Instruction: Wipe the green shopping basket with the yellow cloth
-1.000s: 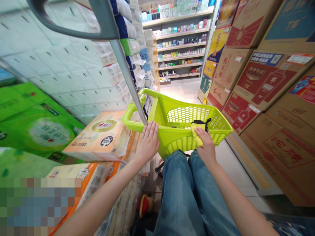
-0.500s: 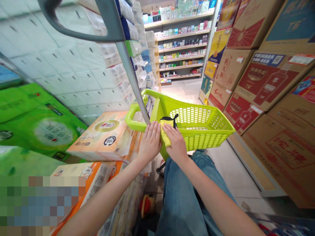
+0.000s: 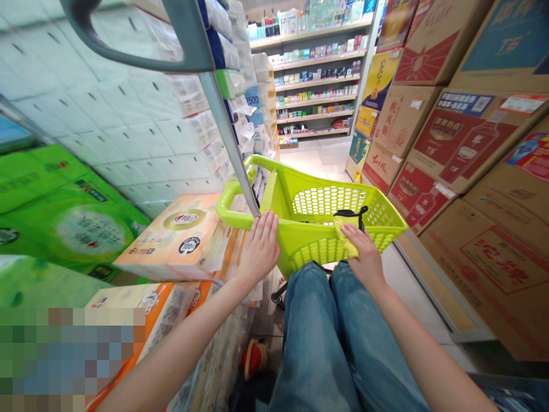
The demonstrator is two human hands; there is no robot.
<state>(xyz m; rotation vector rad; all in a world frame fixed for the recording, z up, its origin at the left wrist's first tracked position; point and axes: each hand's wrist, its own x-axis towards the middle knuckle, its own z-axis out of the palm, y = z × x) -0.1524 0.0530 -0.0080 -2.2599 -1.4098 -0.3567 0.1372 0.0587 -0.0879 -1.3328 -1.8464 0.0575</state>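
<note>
A lime-green plastic shopping basket [image 3: 307, 230] with pierced walls is on a wheeled frame in front of my knees. My left hand [image 3: 259, 243] lies over its near rim beside the metal pole [image 3: 229, 143], fingers fairly straight and close together, thumb hidden. Further right, my right hand [image 3: 363, 252] presses a yellow cloth [image 3: 348, 243] with a black edge and loop against the same rim. Its fingers close over the cloth, and part of the cloth hangs down the outer wall. A grey loop handle [image 3: 189, 54] tops the pole.
Stacked tissue packs [image 3: 171, 229] crowd the left side, close to my left forearm. Printed cartons [image 3: 463, 137] are piled along the right. Shelves of small goods [image 3: 317, 80] stand at the far end of the tiled floor [image 3: 319, 157].
My right hand has slid the yellow cloth to the right along the near rim, away from my left hand. The left hand stays at the same spot by the pole.
</note>
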